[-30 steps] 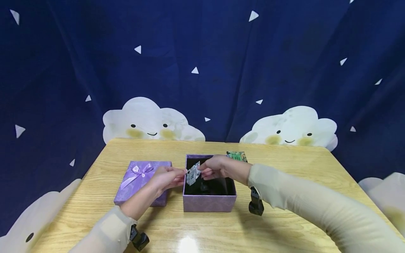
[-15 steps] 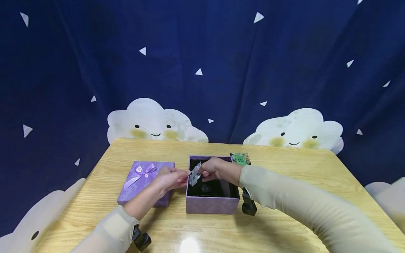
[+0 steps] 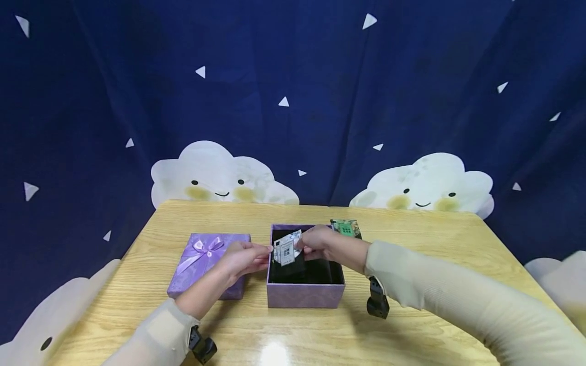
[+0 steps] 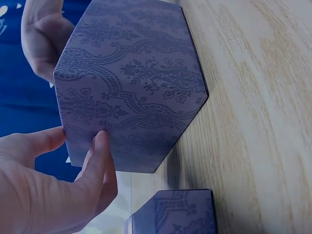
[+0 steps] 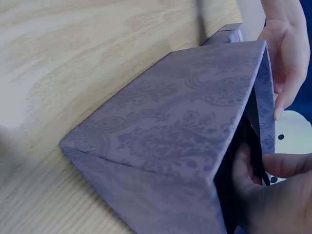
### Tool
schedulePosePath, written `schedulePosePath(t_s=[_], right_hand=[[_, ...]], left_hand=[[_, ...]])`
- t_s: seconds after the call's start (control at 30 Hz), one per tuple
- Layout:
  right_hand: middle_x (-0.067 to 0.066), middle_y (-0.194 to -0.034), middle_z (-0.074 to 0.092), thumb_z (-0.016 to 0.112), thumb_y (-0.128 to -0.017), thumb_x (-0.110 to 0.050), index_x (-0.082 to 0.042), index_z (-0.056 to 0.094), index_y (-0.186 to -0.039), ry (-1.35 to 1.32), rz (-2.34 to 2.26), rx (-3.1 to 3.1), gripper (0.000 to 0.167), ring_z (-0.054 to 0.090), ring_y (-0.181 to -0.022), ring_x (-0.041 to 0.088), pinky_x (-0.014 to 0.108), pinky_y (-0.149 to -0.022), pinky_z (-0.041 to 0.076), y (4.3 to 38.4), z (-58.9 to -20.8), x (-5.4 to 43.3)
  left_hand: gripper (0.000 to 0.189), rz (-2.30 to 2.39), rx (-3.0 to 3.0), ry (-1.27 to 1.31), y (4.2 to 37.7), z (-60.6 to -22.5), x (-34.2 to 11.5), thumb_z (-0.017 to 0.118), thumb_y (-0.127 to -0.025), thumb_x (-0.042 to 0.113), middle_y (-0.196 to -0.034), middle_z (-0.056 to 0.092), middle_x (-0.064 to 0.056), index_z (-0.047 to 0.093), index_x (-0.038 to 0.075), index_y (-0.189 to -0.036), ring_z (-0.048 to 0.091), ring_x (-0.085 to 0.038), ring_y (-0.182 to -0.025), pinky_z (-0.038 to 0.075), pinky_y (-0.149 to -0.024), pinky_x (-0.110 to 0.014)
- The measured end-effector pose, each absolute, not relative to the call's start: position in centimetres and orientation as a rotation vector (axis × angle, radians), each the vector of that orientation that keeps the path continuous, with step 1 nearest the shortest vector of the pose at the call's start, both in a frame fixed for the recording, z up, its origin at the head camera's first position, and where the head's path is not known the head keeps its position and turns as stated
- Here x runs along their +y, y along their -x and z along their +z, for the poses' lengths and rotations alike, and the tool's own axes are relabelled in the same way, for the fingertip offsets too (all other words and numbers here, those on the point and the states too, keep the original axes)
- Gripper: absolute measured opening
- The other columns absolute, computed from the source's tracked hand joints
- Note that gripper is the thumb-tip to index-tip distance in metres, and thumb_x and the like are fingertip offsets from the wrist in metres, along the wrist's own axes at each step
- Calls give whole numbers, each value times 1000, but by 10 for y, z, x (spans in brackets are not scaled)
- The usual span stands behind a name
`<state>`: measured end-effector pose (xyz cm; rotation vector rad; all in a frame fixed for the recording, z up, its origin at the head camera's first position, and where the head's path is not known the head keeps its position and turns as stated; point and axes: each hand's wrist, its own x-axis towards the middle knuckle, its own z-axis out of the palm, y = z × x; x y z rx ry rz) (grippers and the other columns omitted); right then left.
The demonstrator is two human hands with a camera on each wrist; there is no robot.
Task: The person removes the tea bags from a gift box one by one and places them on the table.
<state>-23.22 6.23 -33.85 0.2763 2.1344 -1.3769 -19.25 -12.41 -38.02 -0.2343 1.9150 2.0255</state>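
Observation:
An open purple gift box (image 3: 305, 296) with a dark inside stands at the table's middle. My left hand (image 3: 244, 260) pinches its left wall; in the left wrist view the thumb is at the rim and the fingertips (image 4: 101, 139) touch the patterned outer side. My right hand (image 3: 316, 243) reaches over the box and holds a flat black packet (image 3: 287, 249) with a whitish printed label, tilted in the box opening. In the right wrist view the thumb and fingers (image 5: 287, 165) pinch the packet's dark edge; most of it is hidden by the box wall.
A purple lid (image 3: 197, 262) with a ribbon bow lies left of the box, behind my left forearm. Another packet with a green label (image 3: 346, 229) is at the box's back right corner, partly hidden by my right wrist. A blue curtain (image 3: 293, 101) hangs behind the wooden table (image 3: 412, 229).
The packet in my right hand has swung from the box's left wall toward the middle, and its label now faces the head camera more. My left hand stays at the left wall.

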Motion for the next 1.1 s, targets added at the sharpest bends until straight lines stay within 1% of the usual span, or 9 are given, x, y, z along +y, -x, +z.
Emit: schedulePosePath(t_s=[0.17,0.27,0.4,0.6,0.7,0.83,0.87,0.93,1.1], right_hand=[[-1,-74,60,57,-89,1,6,58,-116,-242,-1432,2129,27,53,-55,0,17,-63,61,227,-331,77],[-3,-70,61,56,-90,1,7,54,-119,-217,-1518,2079,30,55,-57,0,13,-57,58,227,-326,85],[-4,-69,61,54,-90,1,6,51,-122,-221,-1607,2018,32,58,-60,1,13,-56,56,229,-321,98],[-9,-61,54,53,-91,-1,0,51,-112,-222,-1660,1963,21,44,-50,-2,10,-51,49,231,-317,115],[-9,-63,51,52,-92,-3,-2,46,-115,-209,-1676,1929,24,39,-50,-2,9,-51,47,232,-317,119],[-6,-71,57,51,-94,-4,2,36,-133,-204,-1716,1867,42,52,-59,-1,11,-56,52,232,-317,125],[-5,-73,58,50,-94,-4,2,35,-133,-207,-1730,1849,42,55,-62,1,12,-58,53,232,-316,128],[-2,-76,62,50,-95,-4,4,36,-133,-224,-1763,1816,42,61,-68,5,15,-61,57,232,-315,134],[0,-75,66,50,-95,-5,3,47,-115,-270,-1810,1770,22,65,-70,7,18,-64,61,231,-314,150]], left_hand=[[38,2021,1922,247,191,-379,-125,62,-90,6,-89,72,-12,52,-20,-117,68,-10,-74,64,-78,-23],[38,2004,1934,266,191,-378,-125,63,-90,6,-93,71,-15,53,-19,-118,68,-10,-75,63,-79,-23],[37,1984,1946,280,191,-377,-125,63,-91,7,-99,71,-19,54,-17,-117,69,-11,-76,63,-79,-22],[37,1981,1944,263,191,-377,-126,62,-91,7,-98,71,-17,53,-17,-118,69,-11,-77,63,-79,-22],[37,1996,1936,265,190,-377,-128,62,-91,6,-95,70,-14,53,-18,-117,68,-11,-78,63,-79,-22],[37,1998,1932,258,189,-376,-130,62,-91,7,-94,68,-11,53,-17,-117,67,-10,-78,63,-79,-20],[36,1996,1933,255,189,-376,-130,62,-91,7,-93,68,-10,53,-17,-117,67,-10,-78,63,-79,-20],[36,1990,1935,250,190,-376,-129,63,-91,8,-94,67,-10,53,-17,-116,67,-10,-78,63,-79,-20],[35,1985,1931,238,191,-377,-126,62,-91,8,-97,67,-11,54,-16,-115,67,-11,-80,63,-81,-22]])
